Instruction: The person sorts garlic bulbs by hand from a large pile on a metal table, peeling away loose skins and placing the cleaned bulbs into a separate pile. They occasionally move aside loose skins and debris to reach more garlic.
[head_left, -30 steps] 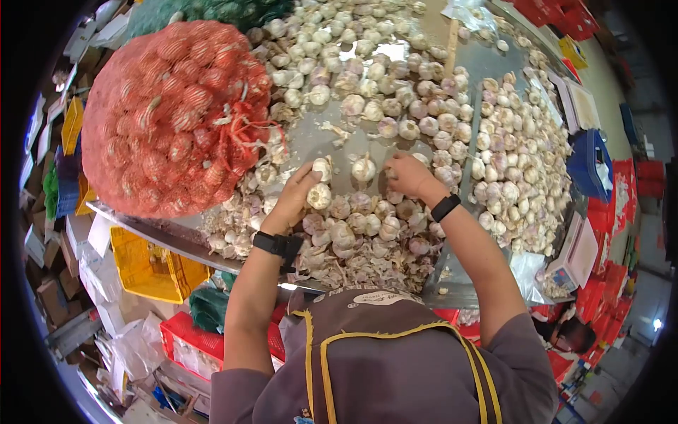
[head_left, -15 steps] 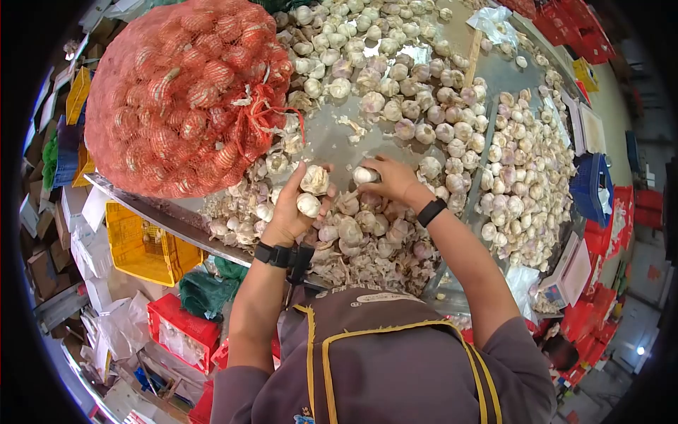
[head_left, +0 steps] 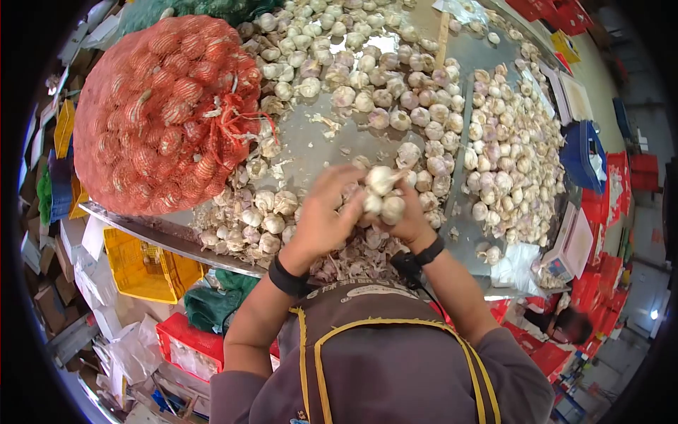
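My left hand and my right hand are close together over the metal table, with several whitish garlic bulbs between them. The right hand is curled around the cluster from behind and the right. The left hand's thumb and fingers close around garlic at the cluster's left side, and the fingertips are slightly blurred. Papery skins and more bulbs lie under and in front of both hands. A row of loose garlic is beside my left wrist.
A full red mesh sack stands on the table at the left. A heap of garlic lies beyond a divider at the right. A yellow crate is below the table's left edge. A person is at the lower right.
My hands have come together, the left moving right and turning its back upward. The bulbs previously held in separate hands are now grouped between them. The whole view has shifted slightly.
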The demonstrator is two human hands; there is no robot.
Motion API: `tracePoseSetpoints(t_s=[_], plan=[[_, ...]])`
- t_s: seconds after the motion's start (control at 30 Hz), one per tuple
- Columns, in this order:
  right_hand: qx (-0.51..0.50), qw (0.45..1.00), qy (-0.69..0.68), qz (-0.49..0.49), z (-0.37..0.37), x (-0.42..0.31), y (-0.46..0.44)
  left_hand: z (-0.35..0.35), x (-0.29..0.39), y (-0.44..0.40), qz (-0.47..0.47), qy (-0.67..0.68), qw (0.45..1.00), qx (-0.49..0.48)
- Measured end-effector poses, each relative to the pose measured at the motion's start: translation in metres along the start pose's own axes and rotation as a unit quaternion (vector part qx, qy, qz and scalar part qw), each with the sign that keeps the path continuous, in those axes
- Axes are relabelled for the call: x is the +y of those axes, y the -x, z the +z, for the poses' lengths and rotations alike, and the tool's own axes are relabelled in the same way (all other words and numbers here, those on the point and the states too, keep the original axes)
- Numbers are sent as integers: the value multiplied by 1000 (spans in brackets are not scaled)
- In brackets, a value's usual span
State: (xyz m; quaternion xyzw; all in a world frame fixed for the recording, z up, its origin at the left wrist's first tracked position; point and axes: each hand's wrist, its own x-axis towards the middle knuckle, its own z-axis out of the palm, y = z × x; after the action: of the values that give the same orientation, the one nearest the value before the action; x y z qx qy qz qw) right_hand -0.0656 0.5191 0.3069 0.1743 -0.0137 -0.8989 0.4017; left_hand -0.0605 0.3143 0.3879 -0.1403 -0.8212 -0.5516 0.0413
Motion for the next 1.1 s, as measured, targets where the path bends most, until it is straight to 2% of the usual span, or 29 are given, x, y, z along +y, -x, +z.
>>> tracePoseSetpoints(t_s=[0.03,0.07,0.13,0.17,0.2,0.23,0.27,0.33,0.37,0.43,0.47,0.5,0.53,0.57,0.63,0.67,0.7,0.73,0.77,0.8,0.9,0.93,1.0,1.07,1.1], plan=[[0,999,-30,-33,-4,-12,16,1,-3,-1,-85,41,995,24],[-1,996,-58,-66,-3,-27,33,1,-18,-1,-84,40,995,19],[-118,966,95,-209,8,-65,70,2,-65,3,-198,-92,974,-54],[-181,953,-16,-241,25,-77,85,6,-78,6,-196,-93,975,-54],[-239,924,-126,-269,42,-86,101,10,-88,10,-182,-164,965,-90],[-203,895,-121,-377,50,-98,121,14,-92,12,-168,-233,949,-125],[-163,854,-114,-481,55,-107,134,16,-92,11,-168,-233,950,-126],[-142,844,-120,-503,50,-115,139,19,-93,6,-233,-247,910,-238],[-120,834,-125,-525,46,-118,138,21,-98,5,-232,-248,910,-238],[-98,908,59,-402,1,-131,113,28,-111,5,-241,-252,900,-261],[70,875,295,-378,6,-117,91,25,-108,2,-242,-253,899,-263],[233,767,505,-320,12,-96,62,20,-102,-3,-274,-212,900,-265],[178,706,634,-262,-2,-88,42,17,-99,-7,-304,-169,899,-266],[230,575,758,-205,10,-67,23,13,-106,-5,-305,-171,897,-271],[113,266,936,-200,-19,-62,-5,2,-122,2,-328,98,927,-155],[113,268,936,-200,-18,-57,-11,-3,-117,1,-329,97,927,-155],[167,262,938,-155,-15,-52,-16,-9,-112,1,-360,251,892,-108],[219,256,935,-108,-12,-50,-21,-16,-106,1,-381,398,833,-57],[221,254,939,-69,-11,-56,-25,-21,-101,1,-384,451,804,-57],[219,254,940,-67,-11,-60,-25,-21,-100,3,-385,451,803,-55],[196,523,824,-95,2,-72,-15,-11,-92,8,-359,520,772,-68],[197,522,825,-94,5,-69,-11,-7,-88,10,-349,523,774,-73],[163,609,754,-183,24,-58,1,-2,-78,10,-335,528,776,-81],[182,603,750,-204,46,-38,12,2,-68,9,-354,530,765,-90],[170,540,787,-246,52,-31,15,6,-68,9,-344,537,764,-99]])
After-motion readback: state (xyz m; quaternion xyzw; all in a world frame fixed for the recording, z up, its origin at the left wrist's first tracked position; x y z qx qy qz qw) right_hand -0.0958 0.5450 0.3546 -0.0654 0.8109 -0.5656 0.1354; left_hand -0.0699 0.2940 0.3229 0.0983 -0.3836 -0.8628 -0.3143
